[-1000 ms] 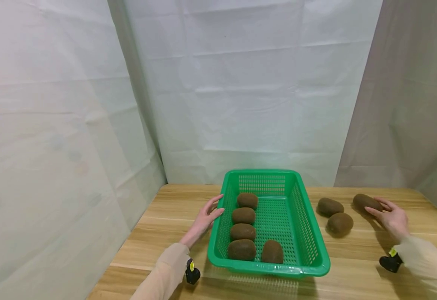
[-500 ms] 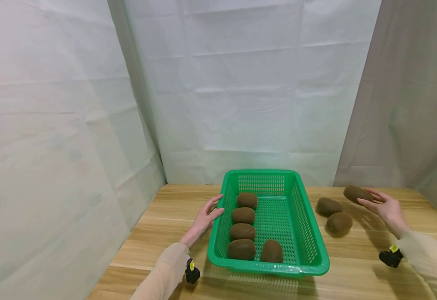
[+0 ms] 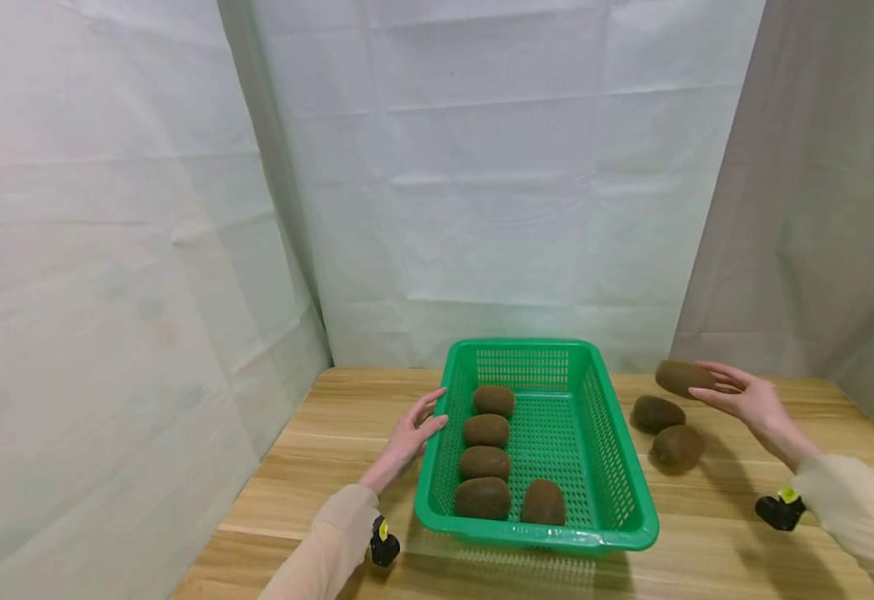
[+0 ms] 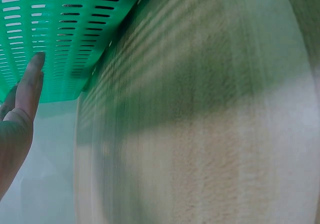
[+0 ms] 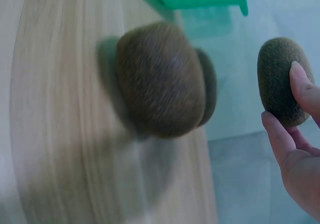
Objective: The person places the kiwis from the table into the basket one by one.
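My right hand (image 3: 755, 403) pinches a brown kiwifruit (image 3: 684, 378) between thumb and fingers, above the table right of the green basket (image 3: 537, 540). In the right wrist view the held kiwifruit (image 5: 280, 84) shows its fuzzy skin. My left hand (image 3: 408, 437) rests against the basket's left side; the left wrist view has an extended finger (image 4: 31, 86) touching the slotted wall (image 4: 60, 39). Inside the basket, several kiwifruits (image 3: 486, 431) line the left side, and one more (image 3: 544, 503) stands beside them at the near end.
Two loose kiwifruits, one behind (image 3: 657, 413) and one in front (image 3: 677, 448), lie close together on the wooden table (image 3: 317, 454), right of the basket. White sheeting (image 3: 511, 208) hangs behind the table and at its sides.
My right hand has lifted the kiwifruit off the table and carried it left, toward the basket, passing behind the two loose ones. The left hand and basket stay put.
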`<state>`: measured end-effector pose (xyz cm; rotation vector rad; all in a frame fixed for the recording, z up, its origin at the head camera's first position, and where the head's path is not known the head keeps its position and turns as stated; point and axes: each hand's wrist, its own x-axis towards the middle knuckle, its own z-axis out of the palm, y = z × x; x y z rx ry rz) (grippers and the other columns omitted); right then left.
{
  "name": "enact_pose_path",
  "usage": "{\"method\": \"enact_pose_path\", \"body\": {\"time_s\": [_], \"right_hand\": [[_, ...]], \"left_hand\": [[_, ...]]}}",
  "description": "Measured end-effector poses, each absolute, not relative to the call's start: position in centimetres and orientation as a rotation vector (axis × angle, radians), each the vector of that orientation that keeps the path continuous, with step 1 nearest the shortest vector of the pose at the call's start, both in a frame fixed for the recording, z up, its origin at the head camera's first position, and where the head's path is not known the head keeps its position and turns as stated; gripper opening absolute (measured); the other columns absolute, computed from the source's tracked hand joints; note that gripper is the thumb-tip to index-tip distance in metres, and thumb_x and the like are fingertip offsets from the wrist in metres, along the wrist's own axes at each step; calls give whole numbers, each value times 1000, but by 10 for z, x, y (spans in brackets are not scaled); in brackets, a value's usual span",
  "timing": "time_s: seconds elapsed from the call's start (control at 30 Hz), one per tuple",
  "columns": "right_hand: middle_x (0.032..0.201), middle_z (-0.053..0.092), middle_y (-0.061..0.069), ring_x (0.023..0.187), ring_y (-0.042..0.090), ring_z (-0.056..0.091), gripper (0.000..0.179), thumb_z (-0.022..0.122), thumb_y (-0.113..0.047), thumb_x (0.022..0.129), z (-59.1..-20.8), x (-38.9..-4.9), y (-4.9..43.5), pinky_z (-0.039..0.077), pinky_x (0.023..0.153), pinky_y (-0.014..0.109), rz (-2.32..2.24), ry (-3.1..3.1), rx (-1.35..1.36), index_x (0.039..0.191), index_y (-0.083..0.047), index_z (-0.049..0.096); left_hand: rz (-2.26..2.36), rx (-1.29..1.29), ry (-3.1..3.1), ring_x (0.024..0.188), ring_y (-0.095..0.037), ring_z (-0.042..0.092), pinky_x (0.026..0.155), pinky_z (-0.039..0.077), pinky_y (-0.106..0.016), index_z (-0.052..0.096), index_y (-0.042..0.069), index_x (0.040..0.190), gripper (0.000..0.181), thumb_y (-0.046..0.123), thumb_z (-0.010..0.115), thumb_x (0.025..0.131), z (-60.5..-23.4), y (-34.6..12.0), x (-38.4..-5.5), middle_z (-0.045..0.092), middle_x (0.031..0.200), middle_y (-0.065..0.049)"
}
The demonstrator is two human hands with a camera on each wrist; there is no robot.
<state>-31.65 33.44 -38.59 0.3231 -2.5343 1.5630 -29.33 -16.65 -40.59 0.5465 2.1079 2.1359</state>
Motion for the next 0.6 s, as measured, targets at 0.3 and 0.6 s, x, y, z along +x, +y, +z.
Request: {"method": "enact_pose_path", "body": {"time_s": [0.3,0.6], "right_hand": [[133,36,25,109,20,45,56,61,-25,88,-361,-317,312,43,72,18,1393,-2585,534,136,-5,40],[130,45,14,106,4,45,50,64,-18,86,-343,-316,292,43,77,25,1408,-2605,805,132,-7,46]], "left_hand": [[2119,548,2118,115,-40,39,79,44,-44,26,4,142,53,9,49,94,-405,-167,-292,27,138,-25],[2093,536,2154,118,-37,35,80,43,-44,27,5,141,53,11,49,94,-405,-167,-292,26,138,-24]]}}
